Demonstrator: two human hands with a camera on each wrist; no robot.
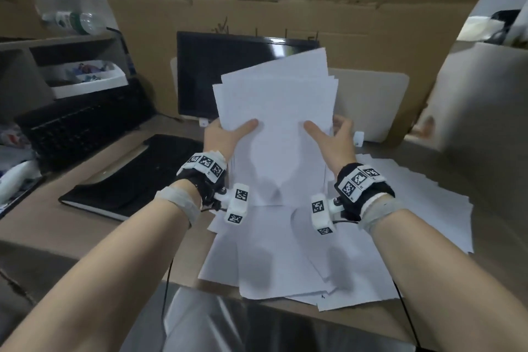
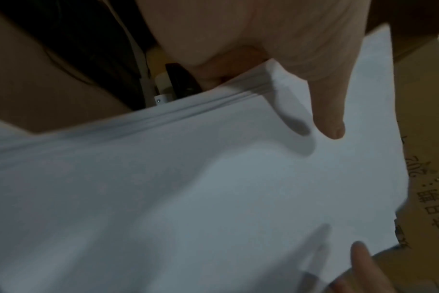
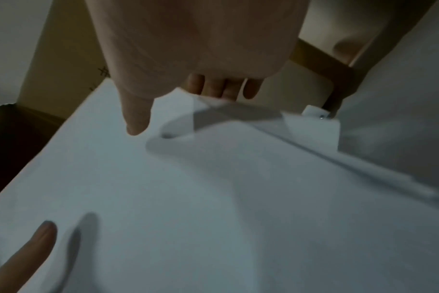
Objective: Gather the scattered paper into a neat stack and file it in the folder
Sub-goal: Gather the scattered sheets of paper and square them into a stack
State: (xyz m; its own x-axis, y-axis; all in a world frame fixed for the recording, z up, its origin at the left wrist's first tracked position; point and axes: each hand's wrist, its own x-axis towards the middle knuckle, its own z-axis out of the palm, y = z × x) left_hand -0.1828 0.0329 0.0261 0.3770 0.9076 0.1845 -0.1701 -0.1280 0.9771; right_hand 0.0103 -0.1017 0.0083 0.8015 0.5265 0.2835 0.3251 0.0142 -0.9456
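Sheaf of white, uneven-edged paper sheets (image 1: 275, 111) raised over desk, pinched by left hand (image 1: 225, 134) and right hand (image 1: 333, 138).
Light, floppy, slippery (likely to fan); best gripped at both side edges, thumbs in front.

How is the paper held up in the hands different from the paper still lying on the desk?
The held bundle stands upright, pinched by the left hand and right hand; the loose sheets lie flat, untouched. The held bundle is roughly gathered, top edges uneven; the loose sheets fan out, overlapping. Both look white and blank.
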